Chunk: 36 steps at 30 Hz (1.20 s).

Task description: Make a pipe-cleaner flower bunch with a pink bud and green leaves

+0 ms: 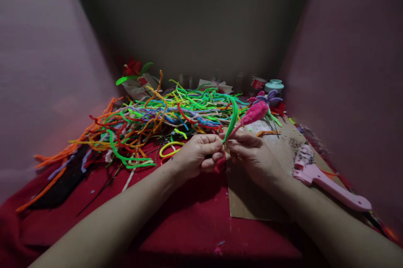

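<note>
Nearest: red cloth table covering (189, 226), both forearms crossing it toward the middle. Brown cardboard sheet (252, 201) lying on the cloth, taken as landmark.

Left hand (197, 154): just off the cardboard's left edge, fingers curled tight, thumb and forefinger pinched on the lower end of a thin stem. Right hand (252, 154): over the cardboard's near-left part, fingertips likewise pinched on the same stem, touching or nearly touching the left fingertips. Both grips closed to a pinch; nothing else held.

Held item: pink fuzzy pipe-cleaner flower bud (255, 111) with purple petals at its tip, plus a bright green pipe-cleaner leaf loop (233, 116) rising beside it. Long axis runs from the pinch up and away to the right, over the cardboard's far part; bud end well clear of the fingers, stem end at the grip. Right hand is on the bud's side; the left holds the tail end.

Right of the cardboard: pink plastic long-handled tool (324, 179), exact kind unclear, handle pointing near-right.

Left and beyond the cardboard: large tangled heap of loose pipe cleaners (151, 121), orange, green, yellow, red, blue. Yellow loop (168, 147) just in front of the left hand.

Farthest: small teal lidded jar (273, 85), red flower with green leaf (134, 69), paper scraps against the dark backing.
</note>
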{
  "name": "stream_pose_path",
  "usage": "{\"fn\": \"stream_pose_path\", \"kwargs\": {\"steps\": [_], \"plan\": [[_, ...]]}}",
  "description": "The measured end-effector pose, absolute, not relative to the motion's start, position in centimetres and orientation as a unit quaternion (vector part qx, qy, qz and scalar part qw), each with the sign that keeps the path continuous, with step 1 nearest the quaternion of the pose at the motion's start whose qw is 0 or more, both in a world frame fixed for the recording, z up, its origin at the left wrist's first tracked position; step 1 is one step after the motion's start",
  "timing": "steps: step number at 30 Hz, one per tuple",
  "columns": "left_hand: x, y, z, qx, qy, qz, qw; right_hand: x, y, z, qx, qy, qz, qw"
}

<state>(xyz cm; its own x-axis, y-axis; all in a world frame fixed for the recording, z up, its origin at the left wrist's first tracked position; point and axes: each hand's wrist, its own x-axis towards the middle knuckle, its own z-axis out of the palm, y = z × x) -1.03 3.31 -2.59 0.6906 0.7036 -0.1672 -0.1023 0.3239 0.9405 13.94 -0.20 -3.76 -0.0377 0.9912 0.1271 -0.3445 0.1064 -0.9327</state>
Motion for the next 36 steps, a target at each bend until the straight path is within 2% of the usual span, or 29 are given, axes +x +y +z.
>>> {"fn": "stream_pose_path", "kwargs": {"steps": [4,7,15,18,23,28,30,32,36], "plan": [[-1.4,3.7,-2.6,0.492,0.255,0.242,0.796,14.3,0.2,-3.8,-0.336,-0.434,0.635,0.545],[-1.4,3.8,-2.7,0.493,0.239,0.240,0.801,14.4,0.4,-3.9,-0.319,-0.420,0.650,0.548],[-1.7,3.8,-3.0,0.472,0.205,0.211,0.831,14.0,-0.3,-3.4,-0.344,-0.419,0.620,0.568],[-1.8,4.1,-2.7,0.513,0.223,0.196,0.805,14.0,-0.4,-3.6,-0.353,-0.435,0.594,0.577],[-1.3,4.2,-2.8,0.671,0.314,0.298,0.602,13.9,-0.2,-3.8,-0.390,-0.438,0.520,0.620],[-0.9,3.6,-4.2,0.794,0.347,0.398,0.301,13.6,-0.3,-3.9,-0.418,-0.427,0.488,0.636],[-0.9,3.2,-4.5,0.801,0.344,0.421,0.252,13.6,-0.4,-4.0,-0.410,-0.439,0.485,0.636],[-0.9,2.9,-4.3,0.777,0.351,0.431,0.295,13.6,-0.5,-4.0,-0.401,-0.462,0.471,0.635],[-0.6,2.7,-3.3,0.700,0.355,0.413,0.462,13.9,-0.6,-3.7,-0.425,-0.500,0.442,0.611]]}}
